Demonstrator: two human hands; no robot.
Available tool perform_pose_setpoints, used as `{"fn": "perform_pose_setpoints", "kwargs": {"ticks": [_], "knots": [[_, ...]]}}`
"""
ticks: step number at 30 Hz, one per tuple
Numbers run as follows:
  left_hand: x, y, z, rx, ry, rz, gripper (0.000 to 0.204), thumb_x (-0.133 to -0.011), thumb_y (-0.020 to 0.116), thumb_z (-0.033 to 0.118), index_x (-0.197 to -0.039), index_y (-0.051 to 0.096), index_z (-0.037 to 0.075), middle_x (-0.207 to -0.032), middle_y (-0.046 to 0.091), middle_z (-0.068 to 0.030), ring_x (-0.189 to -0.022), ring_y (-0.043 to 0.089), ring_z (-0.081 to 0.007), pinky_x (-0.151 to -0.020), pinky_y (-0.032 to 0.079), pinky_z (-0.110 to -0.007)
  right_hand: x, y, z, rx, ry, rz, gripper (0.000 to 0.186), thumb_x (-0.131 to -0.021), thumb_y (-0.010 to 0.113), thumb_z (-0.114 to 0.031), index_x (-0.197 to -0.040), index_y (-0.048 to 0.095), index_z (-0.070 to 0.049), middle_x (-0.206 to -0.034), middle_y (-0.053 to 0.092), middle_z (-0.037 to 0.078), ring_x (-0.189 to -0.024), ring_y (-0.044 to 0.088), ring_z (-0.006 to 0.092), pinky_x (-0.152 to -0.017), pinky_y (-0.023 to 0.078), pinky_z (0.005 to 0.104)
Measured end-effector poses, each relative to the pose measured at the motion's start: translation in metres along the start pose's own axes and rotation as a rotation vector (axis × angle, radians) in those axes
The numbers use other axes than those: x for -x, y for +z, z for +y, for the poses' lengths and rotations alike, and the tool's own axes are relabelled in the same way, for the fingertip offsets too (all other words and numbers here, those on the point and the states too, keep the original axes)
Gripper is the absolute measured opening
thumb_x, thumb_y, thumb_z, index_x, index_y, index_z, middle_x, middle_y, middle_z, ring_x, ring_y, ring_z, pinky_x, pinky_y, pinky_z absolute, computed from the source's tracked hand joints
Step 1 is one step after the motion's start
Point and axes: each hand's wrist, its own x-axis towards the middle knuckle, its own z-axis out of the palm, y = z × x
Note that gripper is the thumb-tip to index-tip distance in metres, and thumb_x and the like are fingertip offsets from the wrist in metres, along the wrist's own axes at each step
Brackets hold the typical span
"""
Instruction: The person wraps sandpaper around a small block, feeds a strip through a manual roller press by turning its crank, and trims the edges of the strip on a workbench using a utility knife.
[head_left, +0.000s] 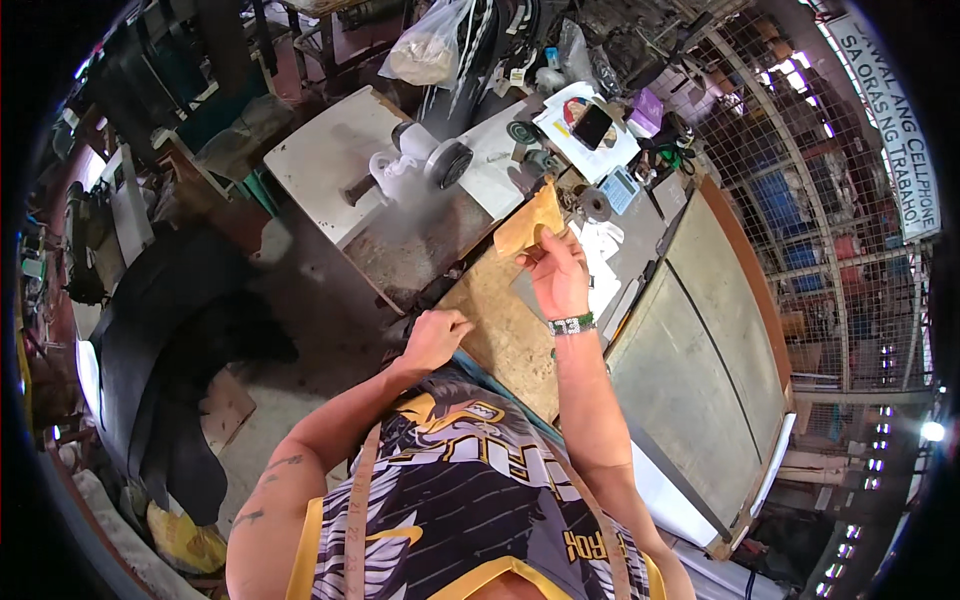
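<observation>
My right hand holds a tan, curved piece of leather-like material up over the workbench, pinched at its lower edge. A green beaded band sits on that wrist. My left hand is closed in a loose fist and rests on the near edge of a worn brown board that covers the bench top; nothing shows in it. A bench grinder with a dark wheel stands beyond the held piece.
A white table lies at the back left. Papers, a phone and a calculator crowd the far bench. A grey metal-topped table runs along the right, a wire-mesh wall behind it. Dark sheets of material pile on the floor at left.
</observation>
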Motion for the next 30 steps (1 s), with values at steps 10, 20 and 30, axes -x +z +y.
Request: {"fn": "perform_pose_setpoints", "kwargs": {"ticks": [10, 20, 30], "knots": [[-0.036, -0.015, 0.006, 0.033, 0.152, -0.18, 0.036, -0.096, 0.067, 0.028, -0.082, 0.064, -0.005, -0.066, 0.058, -0.0205, -0.06, 0.062, -0.0268, -0.06, 0.048, -0.043, 0.005, 0.003, 0.016, -0.009, -0.037, -0.048, 0.015, -0.101, 0.063, -0.014, -0.114, 0.064, -0.007, -0.106, 0.073, 0.005, -0.084, 0.071, 0.0206, -0.071, 0.059, 0.0374], [-0.039, -0.019, 0.005, -0.103, -0.046, -0.229, 0.022, -0.097, 0.064, 0.016, -0.117, 0.061, 0.007, -0.107, 0.069, -0.0163, -0.089, 0.067, -0.0375, -0.078, 0.053, -0.046, 0.017, 0.004, 0.021, -0.011, -0.033, 0.128, 0.009, -0.098, 0.068, -0.011, -0.103, 0.062, -0.008, -0.096, 0.071, 0.004, -0.078, 0.07, 0.019, -0.071, 0.061, 0.0386], [0.01, -0.005, -0.042, -0.673, 0.092, 0.203, 0.053, -0.09, 0.072, 0.03, -0.138, 0.057, 0.015, -0.16, 0.033, -0.0214, -0.147, 0.029, -0.0466, -0.117, 0.026, -0.061, 0.038, -0.024, 0.015, -0.018, -0.044, 0.156, 0.007, -0.099, 0.066, -0.013, -0.096, 0.061, -0.011, -0.105, 0.073, 0.004, -0.087, 0.072, 0.0214, -0.074, 0.06, 0.0386]]}}
